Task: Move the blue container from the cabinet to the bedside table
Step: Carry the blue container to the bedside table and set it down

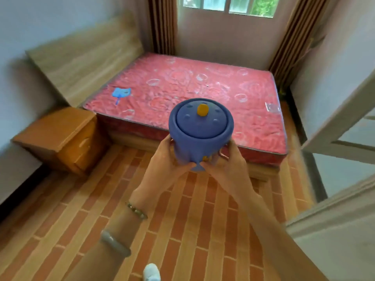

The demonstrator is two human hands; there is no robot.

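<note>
Hands, left and right, clasp blue container (lidded) above brick-patterned floor, bedside table leftward.

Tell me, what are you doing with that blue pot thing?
A person is carrying the blue container with both hands, the left hand and the right hand wrapped around its lower part. Its lid with the yellow knob is on. They are standing on the brick-patterned floor, facing a bed with a pink mattress. The wooden bedside table, where the container is meant to go, is ahead on the left beside the bed, and the container has not been set there yet.
</note>
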